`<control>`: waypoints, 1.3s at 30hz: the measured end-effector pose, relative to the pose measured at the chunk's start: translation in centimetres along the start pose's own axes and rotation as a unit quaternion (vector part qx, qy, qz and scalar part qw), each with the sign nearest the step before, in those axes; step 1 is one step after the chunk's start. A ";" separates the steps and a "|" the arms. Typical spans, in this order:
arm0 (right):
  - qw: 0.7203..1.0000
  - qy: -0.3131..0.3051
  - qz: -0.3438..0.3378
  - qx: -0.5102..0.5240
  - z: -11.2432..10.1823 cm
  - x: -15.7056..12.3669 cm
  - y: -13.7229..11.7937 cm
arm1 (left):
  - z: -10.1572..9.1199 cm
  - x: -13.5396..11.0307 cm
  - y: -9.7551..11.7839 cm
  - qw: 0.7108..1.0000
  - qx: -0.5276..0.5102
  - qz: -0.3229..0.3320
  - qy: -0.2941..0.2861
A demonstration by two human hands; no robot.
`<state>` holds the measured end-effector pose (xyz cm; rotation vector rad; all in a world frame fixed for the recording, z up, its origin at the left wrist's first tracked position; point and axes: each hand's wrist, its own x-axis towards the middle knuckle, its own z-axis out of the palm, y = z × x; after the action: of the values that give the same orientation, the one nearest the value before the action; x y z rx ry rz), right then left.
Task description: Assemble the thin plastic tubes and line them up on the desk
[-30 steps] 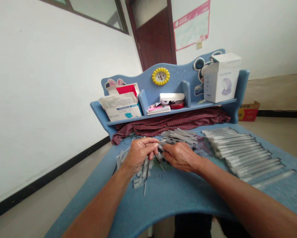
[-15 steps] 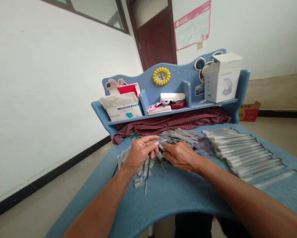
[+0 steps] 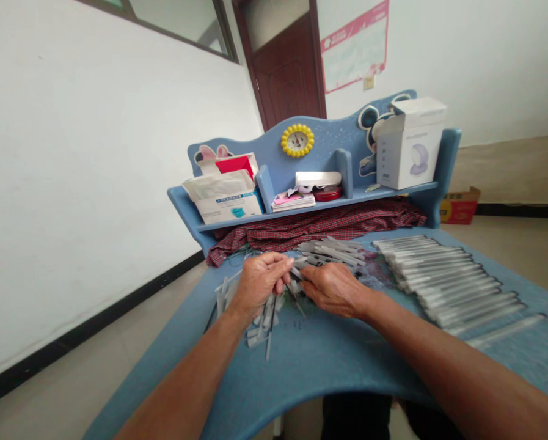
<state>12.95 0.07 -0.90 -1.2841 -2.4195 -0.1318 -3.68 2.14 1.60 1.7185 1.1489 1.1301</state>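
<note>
Both hands meet over a loose heap of short grey pen parts (image 3: 262, 318) on the blue desk (image 3: 328, 360). My left hand (image 3: 258, 282) is curled, its fingertips pinching small grey pieces at the heap's top. My right hand (image 3: 334, 287) lies palm down beside it, fingers bent onto the same pieces; what they grip is hidden. A second pile of grey parts (image 3: 333, 250) lies just beyond the hands. To the right, a neat row of long grey pens (image 3: 443, 278) is laid side by side.
A blue shelf unit (image 3: 319, 165) at the desk's back holds a mask box (image 3: 225, 198), booklets, a red tin, a yellow clock (image 3: 297, 141) and a white carton (image 3: 409, 146). Red checked cloth (image 3: 319, 226) lies under it. A cardboard box (image 3: 459, 206) sits on the floor.
The left fingers opened slightly half a second ago and have curled back onto the pieces. Both hands stay in the same spot.
</note>
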 end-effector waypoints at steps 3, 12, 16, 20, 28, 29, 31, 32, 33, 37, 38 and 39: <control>1.000 0.002 0.001 0.000 0.1 0.0 0.0 | 0.1 -0.1 0.1 1.000 0.025 0.003 0.013; 1.000 0.008 -0.003 0.013 0.2 0.0 0.1 | 0.1 -0.2 0.2 0.999 0.025 0.035 0.000; 1.000 0.018 -0.003 0.022 0.3 0.0 0.2 | -0.1 -0.2 0.0 0.999 0.025 0.041 -0.016; 0.999 0.023 0.001 0.042 0.5 0.0 0.3 | -0.3 -0.1 -0.1 0.998 0.025 0.047 -0.033; 0.994 0.026 -0.001 0.108 0.5 0.0 0.3 | -0.7 0.0 -0.1 0.997 0.011 0.052 -0.061; 0.993 0.026 -0.001 0.115 0.4 0.0 0.3 | -0.7 0.0 -0.1 0.997 0.011 0.053 -0.062; 0.992 0.026 0.003 0.125 0.3 0.0 0.3 | -0.8 0.0 -0.2 0.996 0.007 0.055 -0.063; 0.991 0.025 0.005 0.129 0.3 0.1 0.3 | -0.8 0.0 -0.2 0.996 0.003 0.056 -0.063; 0.991 0.024 0.009 0.132 0.2 0.1 0.3 | -0.8 0.0 -0.2 0.996 -0.002 0.058 -0.061; 0.990 0.019 0.024 0.134 0.4 0.2 0.5 | -1.0 0.2 0.1 0.998 -0.002 0.059 -0.033; 0.991 0.019 0.028 0.133 0.4 0.2 0.6 | -1.1 0.2 0.1 0.998 0.004 0.056 -0.022; 0.991 0.017 0.032 0.132 0.4 0.2 0.7 | -1.3 0.3 0.1 0.998 0.013 0.052 -0.012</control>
<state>13.26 0.74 -1.29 -1.2240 -2.2722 0.1777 -4.78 2.58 2.20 1.8254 1.0743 1.1588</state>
